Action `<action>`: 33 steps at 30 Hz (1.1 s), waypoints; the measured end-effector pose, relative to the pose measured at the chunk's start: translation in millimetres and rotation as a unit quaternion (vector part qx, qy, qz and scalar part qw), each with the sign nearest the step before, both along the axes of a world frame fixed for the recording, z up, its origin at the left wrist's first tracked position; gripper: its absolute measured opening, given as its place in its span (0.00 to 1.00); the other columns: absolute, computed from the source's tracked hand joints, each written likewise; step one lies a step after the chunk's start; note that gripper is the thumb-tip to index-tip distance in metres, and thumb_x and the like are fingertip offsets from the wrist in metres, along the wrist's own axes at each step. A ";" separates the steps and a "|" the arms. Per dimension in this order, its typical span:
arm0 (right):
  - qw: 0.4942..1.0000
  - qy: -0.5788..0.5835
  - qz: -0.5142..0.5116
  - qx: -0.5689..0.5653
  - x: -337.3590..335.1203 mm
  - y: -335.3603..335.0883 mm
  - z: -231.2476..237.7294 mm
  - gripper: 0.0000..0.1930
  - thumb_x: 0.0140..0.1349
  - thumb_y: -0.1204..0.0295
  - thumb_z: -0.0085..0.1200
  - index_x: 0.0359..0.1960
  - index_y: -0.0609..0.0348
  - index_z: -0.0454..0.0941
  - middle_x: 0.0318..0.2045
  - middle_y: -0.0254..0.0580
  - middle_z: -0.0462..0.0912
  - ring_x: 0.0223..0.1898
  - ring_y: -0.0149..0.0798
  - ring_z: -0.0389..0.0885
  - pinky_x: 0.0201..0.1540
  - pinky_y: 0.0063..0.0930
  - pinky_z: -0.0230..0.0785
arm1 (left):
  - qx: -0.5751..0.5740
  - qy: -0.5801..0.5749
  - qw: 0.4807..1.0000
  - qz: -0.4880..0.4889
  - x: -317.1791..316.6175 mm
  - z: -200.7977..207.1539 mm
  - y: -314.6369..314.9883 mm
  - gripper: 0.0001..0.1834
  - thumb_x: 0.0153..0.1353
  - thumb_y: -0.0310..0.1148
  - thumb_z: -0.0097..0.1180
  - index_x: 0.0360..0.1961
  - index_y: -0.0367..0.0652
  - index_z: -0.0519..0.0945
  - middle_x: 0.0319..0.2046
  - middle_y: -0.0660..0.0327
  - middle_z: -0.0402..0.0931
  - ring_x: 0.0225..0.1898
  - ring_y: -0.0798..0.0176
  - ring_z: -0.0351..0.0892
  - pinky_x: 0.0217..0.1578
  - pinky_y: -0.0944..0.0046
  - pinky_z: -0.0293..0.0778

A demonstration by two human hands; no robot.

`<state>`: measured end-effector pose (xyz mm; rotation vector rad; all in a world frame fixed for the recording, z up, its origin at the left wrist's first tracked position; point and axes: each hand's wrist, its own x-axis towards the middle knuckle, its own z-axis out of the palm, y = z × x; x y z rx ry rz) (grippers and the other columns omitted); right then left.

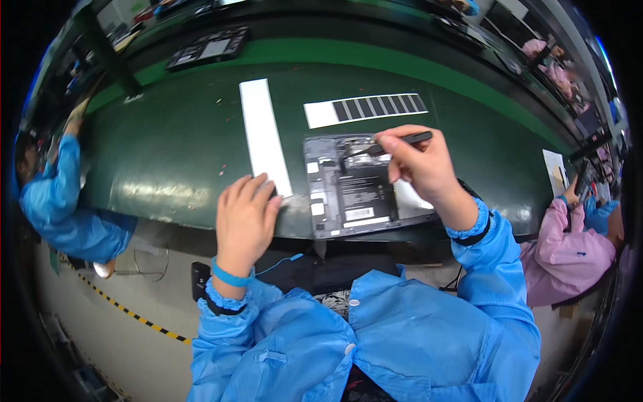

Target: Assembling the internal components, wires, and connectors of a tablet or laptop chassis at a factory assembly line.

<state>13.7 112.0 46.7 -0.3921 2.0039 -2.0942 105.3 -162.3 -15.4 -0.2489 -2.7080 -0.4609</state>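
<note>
Device (326,233) open at near edge of bench (167,154). R hand (422,161) fingers clamped on tweezers (416,138), blocking view of device's upper R. L hand (245,213) fingers slightly apart, at white strip's (260,124) near end. Beyond: black-patched card (319,115), 2nd unit (213,48). Battery (363,187) label: fine print + barcode (360,214), illegible.

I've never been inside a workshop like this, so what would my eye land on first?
Probably the opened device near the front edge of the green table, where the right hand holds a slim black tool over its exposed parts. Next, the long white strip left of it, its near end by the left hand. Then the bright blue jacket filling the lower middle.
</note>
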 end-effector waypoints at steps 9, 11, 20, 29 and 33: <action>0.990 -0.049 -0.126 -0.035 -51.1 118.5 -57.0 0.10 0.62 0.72 0.57 0.38 0.70 0.79 0.22 0.39 0.80 0.16 0.25 0.73 0.15 0.15 0.57 | 0.108 -0.094 0.936 -0.322 -60.3 66.1 119.2 0.17 0.57 0.38 0.59 0.42 0.37 0.76 0.49 0.45 0.75 0.50 0.44 0.74 0.52 0.53 0.69; 0.989 -0.052 -0.126 -0.060 -49.7 118.3 -54.0 0.10 0.62 0.72 0.57 0.38 0.70 0.79 0.23 0.40 0.80 0.16 0.25 0.73 0.15 0.15 0.58 | 0.039 -0.070 0.929 -0.362 -70.6 54.1 144.6 0.24 0.57 0.40 0.59 0.52 0.37 0.73 0.56 0.39 0.68 0.54 0.41 0.70 0.55 0.52 0.67; 0.981 -0.096 -0.128 -0.113 -42.8 121.3 -58.9 0.11 0.61 0.71 0.58 0.39 0.70 0.79 0.30 0.51 0.84 0.17 0.25 0.75 0.17 0.14 0.61 | 0.073 -0.128 0.901 -0.409 -89.0 36.5 174.8 0.24 0.52 0.33 0.63 0.49 0.33 0.74 0.56 0.36 0.65 0.59 0.40 0.66 0.55 0.51 0.67; 0.988 -0.118 -0.077 -0.069 -44.6 125.7 -56.6 0.11 0.62 0.72 0.57 0.39 0.70 0.79 0.30 0.52 0.84 0.18 0.25 0.76 0.16 0.13 0.60 | 0.055 -0.152 0.886 -0.435 -86.2 29.2 172.9 0.17 0.54 0.33 0.62 0.44 0.38 0.78 0.59 0.46 0.67 0.58 0.46 0.69 0.56 0.54 0.68; 0.986 -0.119 -0.089 -0.081 -46.2 124.6 -54.6 0.10 0.62 0.73 0.57 0.39 0.70 0.79 0.30 0.50 0.84 0.19 0.25 0.76 0.17 0.14 0.62 | 0.052 -0.138 0.887 -0.438 -87.9 33.0 172.0 0.17 0.54 0.33 0.61 0.44 0.38 0.78 0.59 0.46 0.67 0.58 0.46 0.70 0.55 0.54 0.68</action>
